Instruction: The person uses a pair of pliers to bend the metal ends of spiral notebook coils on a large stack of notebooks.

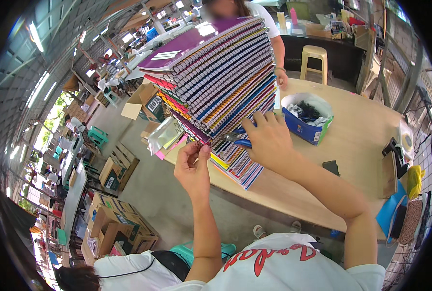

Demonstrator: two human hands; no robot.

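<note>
A tall stack of spiral notebooks (221,77) stands on the table, a purple cover (187,44) on top and the coil-bound edges toward me. My right hand (270,141) is closed around a pair of pliers (243,143) with blue handles. The jaws of the pliers are at the coils, low on the stack. At the near left corner of the stack, my left hand (192,167) pinches the corner of a notebook (192,128), by the end of its coil. My fingers partly hide that coil end.
On the wooden table (356,121) stands a cut-open blue and green container (307,121) with dark coil scraps. A small dark object (331,168) lies nearer me. Another person (275,34) is behind the stack. Cardboard boxes (116,220) and a pallet stand on the floor at left.
</note>
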